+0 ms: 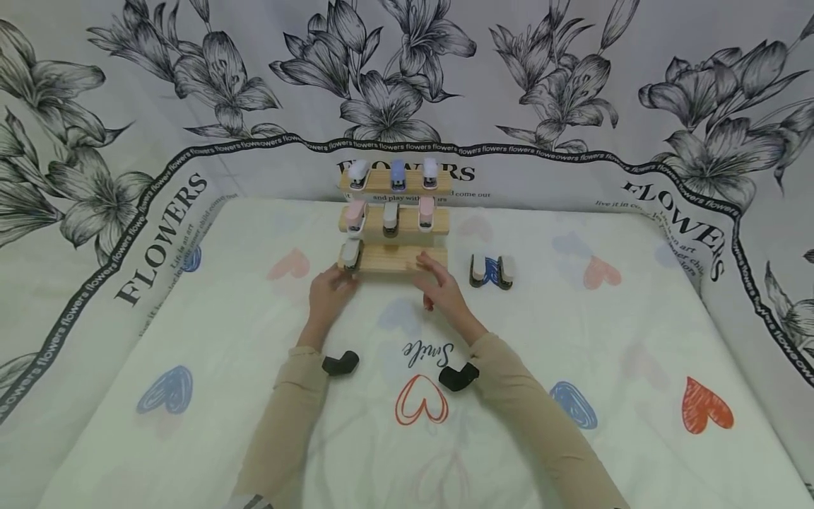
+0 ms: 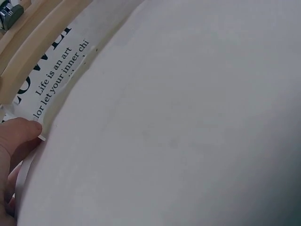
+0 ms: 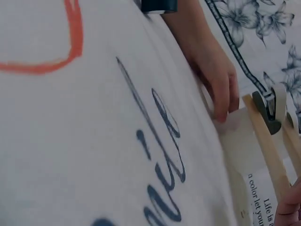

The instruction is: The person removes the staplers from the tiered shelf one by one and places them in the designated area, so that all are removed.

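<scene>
A three-tier wooden rack (image 1: 402, 260) carries several small staplers. On its bottom tier, at the left end, stands a pale stapler (image 1: 351, 254) with a dark base. Just in front of it is my left hand (image 1: 328, 291), at the rack's lower left corner; the left wrist view shows the thumb beside a thin edge below the wood. My right hand (image 1: 441, 286) reaches to the right end of that tier with fingers extended, holding nothing visible. To the right of the rack, a pair of pale staplers with dark bases, a left one (image 1: 477, 271) and a right one (image 1: 505, 272), stand on the cloth.
On the middle tier are two pink staplers and a grey one (image 1: 391, 219) between them. The top tier bears a blue stapler (image 1: 398, 174) between two pale ones. A white heart-printed cloth (image 1: 254, 396) covers the table, with a flowered cloth (image 1: 547, 184) behind.
</scene>
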Demonstrator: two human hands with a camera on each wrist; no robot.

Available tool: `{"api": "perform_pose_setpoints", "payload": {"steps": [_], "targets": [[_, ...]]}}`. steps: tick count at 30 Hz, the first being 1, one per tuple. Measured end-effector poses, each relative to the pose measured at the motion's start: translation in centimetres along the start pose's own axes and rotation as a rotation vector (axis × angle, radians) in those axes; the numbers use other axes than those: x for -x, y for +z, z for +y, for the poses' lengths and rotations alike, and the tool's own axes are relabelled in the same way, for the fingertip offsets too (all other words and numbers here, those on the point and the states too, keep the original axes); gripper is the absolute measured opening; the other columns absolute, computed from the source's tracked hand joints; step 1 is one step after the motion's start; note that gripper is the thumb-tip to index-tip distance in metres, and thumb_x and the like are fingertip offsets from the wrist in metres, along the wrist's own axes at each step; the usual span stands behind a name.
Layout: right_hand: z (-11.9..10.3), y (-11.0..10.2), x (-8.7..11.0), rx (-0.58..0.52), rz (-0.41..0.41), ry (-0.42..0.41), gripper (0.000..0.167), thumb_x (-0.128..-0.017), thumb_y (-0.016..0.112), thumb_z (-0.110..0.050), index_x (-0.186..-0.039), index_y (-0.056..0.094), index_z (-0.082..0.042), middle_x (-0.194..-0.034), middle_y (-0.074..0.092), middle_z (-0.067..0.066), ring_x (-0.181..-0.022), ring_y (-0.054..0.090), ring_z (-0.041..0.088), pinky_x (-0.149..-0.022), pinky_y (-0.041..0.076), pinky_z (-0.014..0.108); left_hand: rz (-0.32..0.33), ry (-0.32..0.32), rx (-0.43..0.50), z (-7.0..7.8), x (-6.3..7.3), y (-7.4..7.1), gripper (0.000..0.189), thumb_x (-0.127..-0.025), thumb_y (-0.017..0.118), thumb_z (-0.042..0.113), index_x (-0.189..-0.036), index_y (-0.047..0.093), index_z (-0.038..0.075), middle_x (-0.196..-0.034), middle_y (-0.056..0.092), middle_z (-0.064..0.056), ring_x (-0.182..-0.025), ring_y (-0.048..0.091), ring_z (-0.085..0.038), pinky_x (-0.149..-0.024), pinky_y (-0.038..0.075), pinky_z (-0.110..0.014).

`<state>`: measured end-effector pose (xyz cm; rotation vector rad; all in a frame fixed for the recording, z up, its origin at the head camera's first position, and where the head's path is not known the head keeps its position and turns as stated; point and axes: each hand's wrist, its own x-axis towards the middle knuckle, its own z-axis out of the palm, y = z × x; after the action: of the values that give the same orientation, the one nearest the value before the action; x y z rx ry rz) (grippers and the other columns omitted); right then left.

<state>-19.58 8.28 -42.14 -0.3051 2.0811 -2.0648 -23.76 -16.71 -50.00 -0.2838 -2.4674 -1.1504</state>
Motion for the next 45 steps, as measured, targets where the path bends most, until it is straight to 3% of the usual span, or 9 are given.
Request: {"api": "perform_pose_setpoints", "payload": {"steps": [9, 17, 22, 27, 31, 36, 37, 41, 45], "targets": [[1.4, 2.3, -3.0, -0.064, -0.022, 0.096, 0.069, -0.085, 0.062, -0.016, -0.142, 0.023, -0.017, -0.145, 0.023, 0.000, -0.049, 0.048, 0.012, -0.048, 0.043, 0.023, 0.006, 0.020, -0.003, 0.2, 0.1, 0.0, 0.015, -0.077, 0.069, 0.015, -0.084, 0.065, 0.003, -0.091, 0.065, -0.010, -0.083, 0.058, -0.026, -0.079, 0.039, -0.042], [1.6, 4.7, -4.5, -0.162, 0.045, 0.087, 0.070, -0.083, 0.064, -0.011, -0.141, 0.025, -0.009, -0.144, 0.025, 0.003, -0.044, 0.050, 0.010, -0.046, 0.045, 0.021, -0.012, -0.032, 0.025, 0.3, 0.3, 0.0, 0.018, -0.077, 0.069, 0.014, -0.089, 0.066, 0.001, -0.099, 0.064, -0.012, -0.093, 0.057, -0.030, -0.083, 0.040, -0.042], [0.8, 5.4, -5.0, -0.090, -0.011, 0.114, 0.074, -0.083, 0.064, -0.010, -0.142, 0.020, -0.008, -0.144, 0.023, 0.010, -0.049, 0.053, 0.011, -0.050, 0.048, 0.023, -0.014, 0.004, 0.017, 0.0, 0.3, 0.4, 0.014, -0.077, 0.069, 0.013, -0.085, 0.065, 0.002, -0.096, 0.064, -0.011, -0.089, 0.057, -0.028, -0.081, 0.040, -0.043], [0.2, 6.1, -6.0, 0.001, -0.020, 0.150, 0.080, -0.079, 0.069, -0.017, -0.142, 0.022, -0.012, -0.136, 0.037, 0.010, -0.054, 0.057, 0.014, -0.055, 0.050, 0.026, 0.009, 0.056, 0.010, -0.5, 0.1, 0.4, 0.010, -0.076, 0.068, 0.011, -0.078, 0.063, 0.003, -0.087, 0.064, -0.009, -0.080, 0.058, -0.026, -0.072, 0.041, -0.041], [1.2, 6.8, -7.0, 0.008, -0.043, 0.178, 0.085, -0.076, 0.072, -0.020, -0.143, 0.019, -0.017, -0.126, 0.047, 0.015, -0.057, 0.059, 0.018, -0.058, 0.051, 0.029, 0.007, 0.043, 0.005, -0.6, 0.3, 0.3, 0.011, -0.076, 0.067, 0.011, -0.081, 0.065, 0.001, -0.096, 0.064, -0.012, -0.088, 0.058, -0.029, -0.077, 0.042, -0.043], [0.8, 7.7, -7.4, 0.005, -0.060, 0.176, 0.087, -0.076, 0.073, -0.019, -0.143, 0.017, -0.018, -0.128, 0.045, 0.012, -0.059, 0.059, 0.018, -0.059, 0.051, 0.030, 0.017, 0.048, -0.014, -0.5, 0.3, 0.0, 0.022, -0.073, 0.067, 0.003, -0.094, 0.065, -0.001, -0.110, 0.059, -0.017, -0.104, 0.053, -0.035, -0.086, 0.038, -0.050], [0.6, 7.8, -7.5, 0.005, -0.052, 0.166, 0.087, -0.075, 0.073, -0.019, -0.143, 0.018, -0.018, -0.131, 0.041, 0.008, -0.059, 0.059, 0.017, -0.059, 0.051, 0.030, 0.018, 0.058, -0.013, -0.4, 0.1, 0.0, 0.025, -0.072, 0.067, 0.002, -0.097, 0.065, -0.001, -0.110, 0.059, -0.017, -0.103, 0.053, -0.035, -0.085, 0.038, -0.050], [-0.5, 8.1, -7.5, -0.009, -0.042, 0.156, 0.084, -0.076, 0.072, -0.014, -0.143, 0.022, -0.015, -0.119, 0.051, 0.016, -0.055, 0.058, 0.017, -0.059, 0.052, 0.034, 0.029, 0.079, 0.028, -0.1, -0.2, -0.1, 0.029, -0.071, 0.070, 0.001, -0.099, 0.064, -0.003, -0.108, 0.060, -0.018, -0.096, 0.056, -0.034, -0.080, 0.041, -0.047], [-1.7, 8.2, -6.8, -0.013, -0.035, 0.167, 0.079, -0.078, 0.070, -0.012, -0.142, 0.024, -0.011, -0.132, 0.041, 0.016, -0.057, 0.059, 0.021, -0.064, 0.052, 0.040, 0.014, 0.043, 0.054, -0.3, -0.2, 0.1, 0.028, -0.071, 0.071, 0.002, -0.098, 0.065, -0.002, -0.106, 0.062, -0.016, -0.092, 0.058, -0.031, -0.079, 0.043, -0.043]]}}
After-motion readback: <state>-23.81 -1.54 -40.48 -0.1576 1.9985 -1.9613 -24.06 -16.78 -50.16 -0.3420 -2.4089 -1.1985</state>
